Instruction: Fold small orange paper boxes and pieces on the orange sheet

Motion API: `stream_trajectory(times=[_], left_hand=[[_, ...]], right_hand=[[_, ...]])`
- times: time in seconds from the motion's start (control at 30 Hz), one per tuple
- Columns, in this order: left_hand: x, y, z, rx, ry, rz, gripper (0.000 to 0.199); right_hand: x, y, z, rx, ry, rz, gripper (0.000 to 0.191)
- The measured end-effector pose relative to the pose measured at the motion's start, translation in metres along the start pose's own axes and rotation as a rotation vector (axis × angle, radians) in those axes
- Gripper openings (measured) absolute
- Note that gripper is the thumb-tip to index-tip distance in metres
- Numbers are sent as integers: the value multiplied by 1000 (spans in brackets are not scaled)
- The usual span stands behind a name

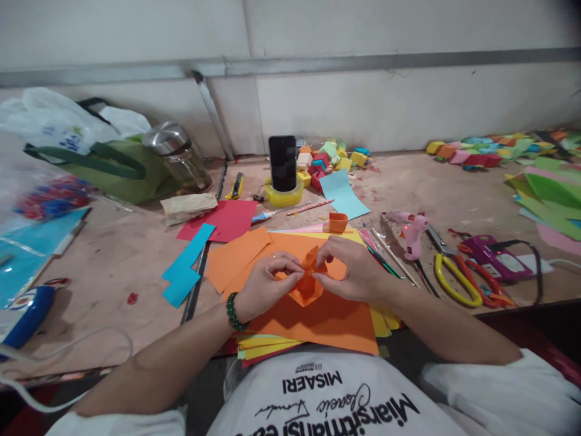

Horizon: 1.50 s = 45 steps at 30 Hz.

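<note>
An orange folded paper box [307,292] is held up between my two hands, its flaps partly open. My left hand [271,280], with a green bead bracelet at the wrist, pinches the box's left upper edge between thumb and fingers. On the other side my right hand [347,269] pinches a flap at the upper right. Beneath them lies a stack of coloured paper topped by an orange sheet [336,330]. A small finished-looking orange paper box [338,222] stands just beyond my right hand.
Scissors [458,278], a pink glue gun [414,233] and a purple power adapter [494,257] lie at right. A phone [282,163] stands in a tape roll [284,192] before a pile of paper cubes [333,158]. Blue strips [186,269] and a bottle [179,154] are left.
</note>
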<state>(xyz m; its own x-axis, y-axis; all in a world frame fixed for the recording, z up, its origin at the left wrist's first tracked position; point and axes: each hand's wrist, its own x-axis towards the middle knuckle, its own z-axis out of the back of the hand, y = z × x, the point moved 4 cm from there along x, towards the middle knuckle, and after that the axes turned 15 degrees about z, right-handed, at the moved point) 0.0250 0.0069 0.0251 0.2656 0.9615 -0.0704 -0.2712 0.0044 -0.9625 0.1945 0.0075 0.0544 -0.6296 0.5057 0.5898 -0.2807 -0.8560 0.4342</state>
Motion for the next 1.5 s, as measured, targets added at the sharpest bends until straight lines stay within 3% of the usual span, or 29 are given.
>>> stream_trajectory(times=[0.13,0.33,0.53,0.67,0.77,0.9,1.07,1.13,1.2,1.37,1.5], left_hand=[[-4,-1,2,79,-142,-98,10],[-10,-7,5,182,-259,-205,9],[-12,-9,5,272,-313,-337,10],[-13,-7,3,285,-353,-473,11],[-14,-5,2,284,-359,-485,11],[-14,-4,1,193,-293,-407,6],[-1,9,4,-72,-139,-37,25],[4,14,4,-119,-78,89,35],[8,17,2,-108,4,166,33],[10,17,-3,-79,206,247,33],[10,15,-2,-92,156,219,32]], right_hand=[[-5,-4,-8,-47,10,-26,16],[-7,-8,-12,-132,-44,-10,18],[-4,-2,-12,-212,-153,76,17],[-4,2,-15,-262,-111,146,7],[-5,1,-17,-267,-112,171,10],[-4,2,-16,-230,-114,186,12],[0,6,-15,-180,-83,201,16],[1,6,-17,-172,-64,209,17],[0,5,-19,-161,-43,223,17],[-4,1,-22,-152,-54,254,13],[-5,-3,-24,-189,-25,232,15]])
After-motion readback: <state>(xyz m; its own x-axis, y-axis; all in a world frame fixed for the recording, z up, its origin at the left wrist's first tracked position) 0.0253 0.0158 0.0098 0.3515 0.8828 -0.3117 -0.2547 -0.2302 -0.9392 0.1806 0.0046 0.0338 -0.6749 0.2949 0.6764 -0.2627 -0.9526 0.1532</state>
